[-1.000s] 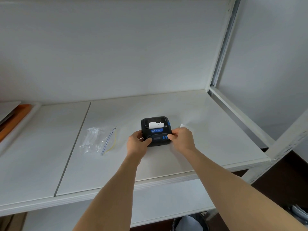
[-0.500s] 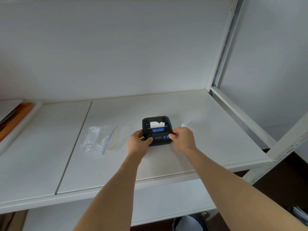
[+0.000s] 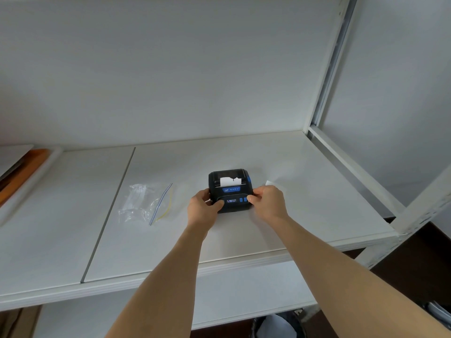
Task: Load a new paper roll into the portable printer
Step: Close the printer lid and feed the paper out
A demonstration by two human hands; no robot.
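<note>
An empty clear zip bag [image 3: 144, 203] is lying on the white shelf [image 3: 244, 235] well to the left of the work, out of harm's way. The left hand [image 3: 201, 209] is gripping the near-left corner of the portable printer [image 3: 230, 190], its fingers wrapped on the casing, while a torn tongue of paper [image 3: 229, 181] is poking from the slot; skewed paper could be jamming the feed. The right hand [image 3: 267, 202] is pinching the right side near the blue buttons [image 3: 243, 199], risking a stray press.
</note>
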